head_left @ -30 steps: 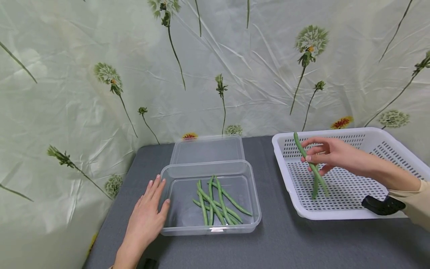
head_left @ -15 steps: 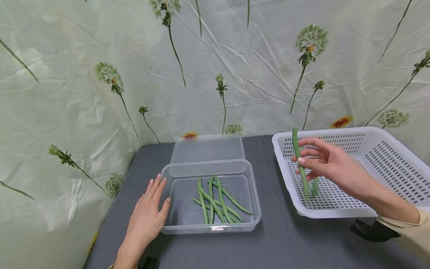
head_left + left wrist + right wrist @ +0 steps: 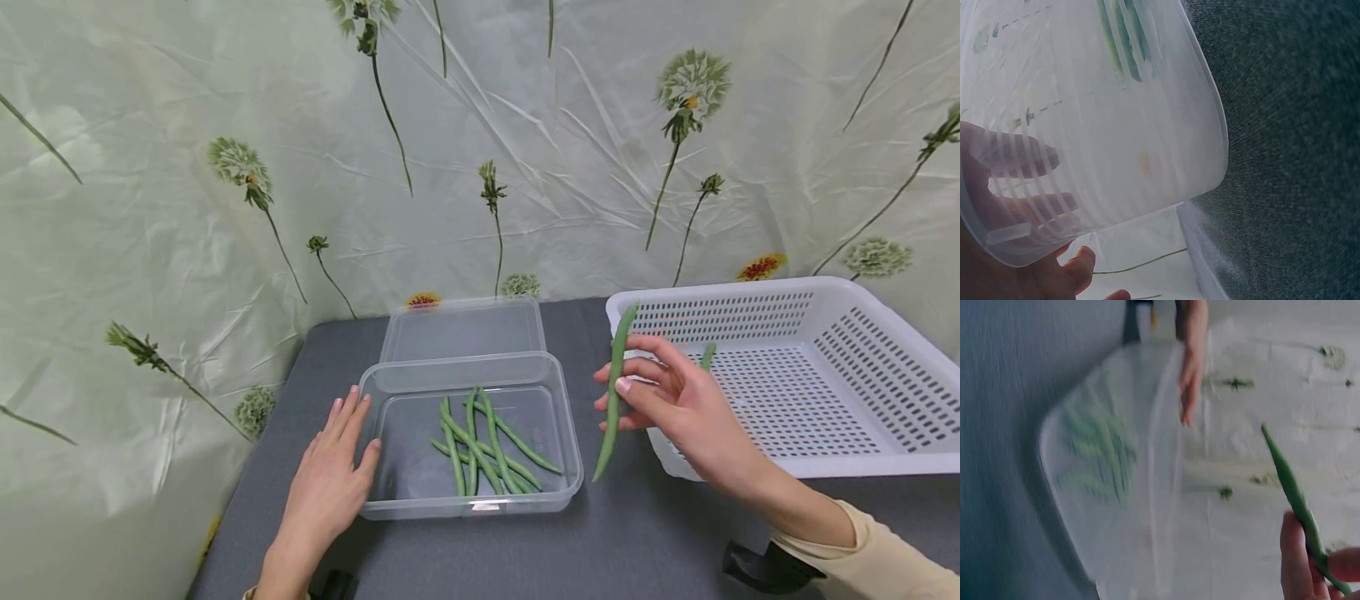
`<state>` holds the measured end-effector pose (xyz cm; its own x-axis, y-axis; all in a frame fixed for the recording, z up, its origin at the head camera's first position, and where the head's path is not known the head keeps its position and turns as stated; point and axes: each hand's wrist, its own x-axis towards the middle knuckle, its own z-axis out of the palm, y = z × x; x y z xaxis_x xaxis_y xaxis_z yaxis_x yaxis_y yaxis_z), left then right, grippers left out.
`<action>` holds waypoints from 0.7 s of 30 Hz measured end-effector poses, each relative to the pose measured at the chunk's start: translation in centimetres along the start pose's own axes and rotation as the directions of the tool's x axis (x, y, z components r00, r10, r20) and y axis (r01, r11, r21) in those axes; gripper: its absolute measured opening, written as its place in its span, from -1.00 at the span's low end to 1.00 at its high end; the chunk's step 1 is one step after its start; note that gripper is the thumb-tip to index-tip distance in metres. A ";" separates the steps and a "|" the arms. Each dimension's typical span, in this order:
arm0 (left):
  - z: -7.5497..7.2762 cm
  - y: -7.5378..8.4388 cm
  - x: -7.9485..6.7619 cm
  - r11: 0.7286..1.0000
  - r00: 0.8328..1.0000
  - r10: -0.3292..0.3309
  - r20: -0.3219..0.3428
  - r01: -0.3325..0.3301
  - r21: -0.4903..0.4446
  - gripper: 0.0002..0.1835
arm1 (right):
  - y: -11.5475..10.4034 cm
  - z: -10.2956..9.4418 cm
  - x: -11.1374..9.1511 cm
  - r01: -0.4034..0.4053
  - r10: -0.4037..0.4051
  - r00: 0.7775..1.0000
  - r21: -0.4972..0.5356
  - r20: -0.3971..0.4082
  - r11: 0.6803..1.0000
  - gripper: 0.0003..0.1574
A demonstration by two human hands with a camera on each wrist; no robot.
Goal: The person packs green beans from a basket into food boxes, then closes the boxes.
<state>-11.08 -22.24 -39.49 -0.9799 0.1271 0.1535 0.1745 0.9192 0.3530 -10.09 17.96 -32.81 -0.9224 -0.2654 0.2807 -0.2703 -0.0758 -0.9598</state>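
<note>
Between thumb and fingers my right hand (image 3: 667, 396) pinches one green bean (image 3: 617, 392), held upright in the gap between the two containers. The right wrist view shows the same green bean (image 3: 1294, 494) slanting up from the fingertips. My left hand (image 3: 326, 471) rests with straight fingers against the left wall of a clear plastic box (image 3: 468, 510). Several green beans (image 3: 480, 446) lie crossed on the box's floor. Part of another green bean (image 3: 708, 356) shows in the white perforated basket (image 3: 825, 467), partly hidden behind my right hand.
A clear lid (image 3: 465, 329) lies on the grey tablecloth (image 3: 525, 554) just behind the box. Close behind the table hangs a pale sheet (image 3: 585, 167) printed with dandelions. The basket stands at the right, its back edge near the sheet.
My right hand has moved left with the green bean, from over the basket to its left edge. The bean stands more upright. My left hand has stayed at the box.
</note>
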 end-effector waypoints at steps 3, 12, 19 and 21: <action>0.0 0.0 0.0 1.000 1.000 -0.002 0.006 0.002 -0.009 -0.33 | 0.9 1.5 -0.2 0.033 -0.032 0.999 0.059 -0.021 0.998 -0.57; -0.1 -0.1 0.1 1.000 1.000 -0.002 0.010 0.002 -0.011 -0.33 | 2.9 5.7 0.2 0.117 -0.101 0.990 0.183 -0.097 0.976 -0.61; -0.1 0.0 0.1 1.000 1.000 -0.002 0.007 0.002 -0.011 -0.33 | 4.8 7.3 1.5 0.029 -0.016 0.996 0.146 -0.090 0.989 -0.58; -0.1 0.0 0.0 1.000 1.000 -0.002 0.007 0.002 -0.010 -0.33 | 5.3 7.5 1.9 0.004 0.005 0.997 0.116 -0.076 0.993 -0.55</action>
<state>-11.09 -22.29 -39.39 -0.9809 0.1282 0.1460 0.1737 0.9155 0.3630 -11.23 9.88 -37.39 -0.9421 -0.1914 0.2754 -0.2402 -0.1879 -0.9523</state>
